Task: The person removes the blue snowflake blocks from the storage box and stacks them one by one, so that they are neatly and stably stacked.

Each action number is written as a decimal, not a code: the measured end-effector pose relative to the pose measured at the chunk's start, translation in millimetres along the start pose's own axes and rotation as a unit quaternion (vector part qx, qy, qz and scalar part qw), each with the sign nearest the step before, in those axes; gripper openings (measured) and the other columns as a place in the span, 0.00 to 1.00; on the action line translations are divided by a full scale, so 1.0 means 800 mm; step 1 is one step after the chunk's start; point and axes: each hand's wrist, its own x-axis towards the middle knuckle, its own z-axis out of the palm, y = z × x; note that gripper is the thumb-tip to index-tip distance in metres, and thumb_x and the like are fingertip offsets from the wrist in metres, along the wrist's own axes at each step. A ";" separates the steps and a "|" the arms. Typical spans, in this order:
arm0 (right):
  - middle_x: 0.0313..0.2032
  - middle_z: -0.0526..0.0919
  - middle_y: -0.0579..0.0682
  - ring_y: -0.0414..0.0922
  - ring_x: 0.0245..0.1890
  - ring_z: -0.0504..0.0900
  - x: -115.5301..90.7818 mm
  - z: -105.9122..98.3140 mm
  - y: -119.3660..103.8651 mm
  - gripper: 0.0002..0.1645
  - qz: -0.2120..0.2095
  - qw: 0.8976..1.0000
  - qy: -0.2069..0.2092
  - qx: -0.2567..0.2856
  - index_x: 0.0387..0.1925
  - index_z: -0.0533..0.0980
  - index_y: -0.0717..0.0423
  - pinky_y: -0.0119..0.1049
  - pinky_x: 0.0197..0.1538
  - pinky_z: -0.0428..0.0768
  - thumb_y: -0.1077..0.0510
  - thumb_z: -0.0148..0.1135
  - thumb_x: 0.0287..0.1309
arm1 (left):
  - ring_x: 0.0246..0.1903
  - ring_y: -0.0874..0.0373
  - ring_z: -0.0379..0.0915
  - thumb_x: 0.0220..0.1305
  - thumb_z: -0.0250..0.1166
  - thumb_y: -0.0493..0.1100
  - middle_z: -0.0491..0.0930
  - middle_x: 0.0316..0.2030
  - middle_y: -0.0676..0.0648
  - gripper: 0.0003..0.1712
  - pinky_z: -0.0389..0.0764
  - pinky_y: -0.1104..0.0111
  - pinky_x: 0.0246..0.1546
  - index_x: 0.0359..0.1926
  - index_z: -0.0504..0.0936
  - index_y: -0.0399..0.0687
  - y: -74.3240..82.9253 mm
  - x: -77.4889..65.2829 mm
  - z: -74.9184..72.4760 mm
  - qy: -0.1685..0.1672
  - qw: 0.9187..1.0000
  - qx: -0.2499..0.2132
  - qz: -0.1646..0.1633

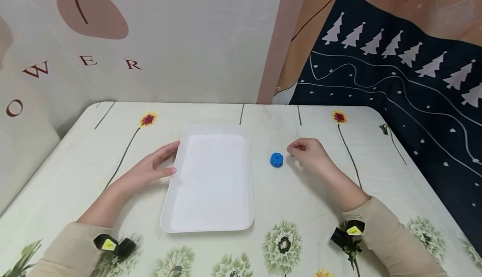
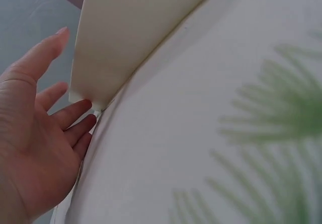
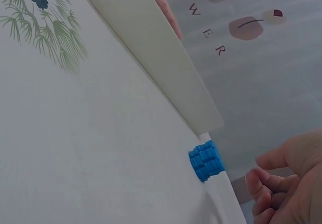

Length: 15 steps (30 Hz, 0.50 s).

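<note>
A white rectangular tray point(image 1: 212, 180) lies on the table, its bottom bare. At its left side is my left hand point(image 1: 150, 168), with fingers and thumb spread; in the left wrist view the fingertips point(image 2: 86, 104) touch or nearly touch the tray's outer wall point(image 2: 121, 38). To the right of the tray sits a small stack of blue notched discs point(image 1: 276, 160) with a hole in the middle; its layers show in the right wrist view. My right hand point(image 1: 310, 153) hovers just right of the stack, apart from it, fingers loosely curled around nothing.
A pale cloth printed with flowers point(image 1: 282, 243) covers the table. A light curtain with letters point(image 1: 188, 38) hangs behind, and a dark cloth with white trees point(image 1: 376, 67) hangs at the right. Each sleeve bears a small black wrist camera point(image 1: 124, 247).
</note>
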 end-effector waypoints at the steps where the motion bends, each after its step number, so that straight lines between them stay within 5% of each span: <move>1: 0.39 0.82 0.56 0.48 0.36 0.76 -0.001 -0.003 0.000 0.14 -0.002 1.000 -0.001 -0.004 0.43 0.80 0.64 0.37 0.38 0.75 0.57 0.55 0.66 | 0.70 0.41 0.45 0.65 0.63 0.40 0.53 0.71 0.40 0.42 0.54 0.61 0.66 0.74 0.52 0.43 0.001 0.000 0.000 -0.003 1.000 0.000 -0.003; 4: 0.39 0.82 0.55 0.49 0.38 0.76 -0.004 -0.011 -0.003 0.14 -0.005 1.000 -0.002 -0.014 0.44 0.79 0.63 0.39 0.40 0.74 0.57 0.56 0.67 | 0.69 0.40 0.46 0.66 0.62 0.41 0.54 0.71 0.40 0.41 0.51 0.43 0.64 0.74 0.52 0.43 0.005 0.001 -0.002 -0.009 1.000 0.006 -0.008; 15: 0.39 0.80 0.56 0.50 0.38 0.73 -0.014 -0.043 -0.018 0.15 0.001 0.998 0.005 -0.055 0.47 0.78 0.63 0.38 0.41 0.74 0.56 0.58 0.66 | 0.66 0.38 0.54 0.67 0.62 0.46 0.61 0.67 0.38 0.41 0.58 0.42 0.60 0.73 0.52 0.42 0.030 -0.008 -0.026 -0.005 0.996 0.082 -0.026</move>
